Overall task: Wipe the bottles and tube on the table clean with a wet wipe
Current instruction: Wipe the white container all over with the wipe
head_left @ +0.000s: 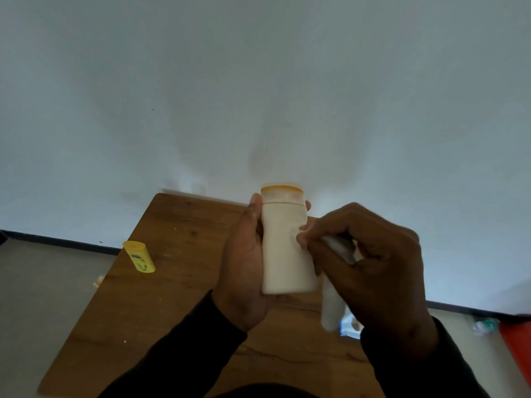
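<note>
My left hand (244,254) grips a cream-white bottle (283,242) with a yellow-rimmed cap, held upright above the wooden table (178,297). My right hand (370,259) pinches a white wet wipe (332,300) and presses it against the bottle's right side; the wipe's loose end hangs down below the hand. A small yellow bottle (139,256) stands cap up near the table's left edge, apart from both hands.
A white and blue packet (349,327) lies on the table, mostly hidden under my right hand. A white wall rises behind the table. On the floor at the right are a red object (517,343) and a small clear item (482,326).
</note>
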Tool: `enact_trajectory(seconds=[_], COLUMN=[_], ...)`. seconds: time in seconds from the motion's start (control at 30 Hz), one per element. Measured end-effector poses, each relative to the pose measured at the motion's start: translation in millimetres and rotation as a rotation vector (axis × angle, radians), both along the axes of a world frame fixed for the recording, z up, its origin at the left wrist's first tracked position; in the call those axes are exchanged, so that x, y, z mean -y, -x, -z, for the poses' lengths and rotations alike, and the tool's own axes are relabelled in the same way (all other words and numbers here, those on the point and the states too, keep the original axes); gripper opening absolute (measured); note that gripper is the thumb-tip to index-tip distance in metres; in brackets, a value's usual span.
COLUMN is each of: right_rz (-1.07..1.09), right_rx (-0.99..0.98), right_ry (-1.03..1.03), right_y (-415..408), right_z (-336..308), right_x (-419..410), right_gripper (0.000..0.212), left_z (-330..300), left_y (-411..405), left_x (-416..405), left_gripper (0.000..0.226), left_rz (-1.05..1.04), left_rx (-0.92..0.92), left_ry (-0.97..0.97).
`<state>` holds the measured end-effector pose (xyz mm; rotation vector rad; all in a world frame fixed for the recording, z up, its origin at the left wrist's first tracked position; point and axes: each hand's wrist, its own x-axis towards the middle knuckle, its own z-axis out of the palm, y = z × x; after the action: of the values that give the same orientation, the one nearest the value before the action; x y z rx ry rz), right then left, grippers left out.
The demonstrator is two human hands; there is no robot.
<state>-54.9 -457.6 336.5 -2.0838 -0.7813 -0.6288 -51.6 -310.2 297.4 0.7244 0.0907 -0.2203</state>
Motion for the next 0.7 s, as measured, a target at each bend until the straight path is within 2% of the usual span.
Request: enact_trajectory(seconds=[0.07,0.17,0.33,0.43,0.5,0.63,0.7], right_rz=[-0.041,-0.217,-0.024,-0.168,-0.225,-0.047,-0.105], right_rx=[-0.036,-0.106,-0.052,-0.108,-0.077,-0.006,-0.04], right_ry=[-0.002,0.049,-0.033,0.014,0.055,-0.002,0.014], right_y=[1,11,-2,5,9,-3,0], right_z=[-3,-7,-1,-5,-6,-3,-5], right_x=[4,-4,-6,-6,-15,-17,-13], right_gripper=[0.008,0.011,0.011,0.012,0.01,0.01,0.013], left_z=[-2,-2,-2,-5,-7,-3,-3], left_y=[1,1,4,4,2,4,5], left_x=[-1,-1,0,-1,-1,1,1], left_gripper=[0.068,0.07,0.067,0.069,0.068,0.074,0.069], left_rz=[-0.002,-0.019,-0.01,-0.055,-0.074,-0.069,-0.071], left_rx=[0.0,-0.032,-0.042,-0.062,-0.071,-0.063,-0.046], left_ry=[-0.007,0.005,-0.025,0.01,0.046,-0.01,-0.038])
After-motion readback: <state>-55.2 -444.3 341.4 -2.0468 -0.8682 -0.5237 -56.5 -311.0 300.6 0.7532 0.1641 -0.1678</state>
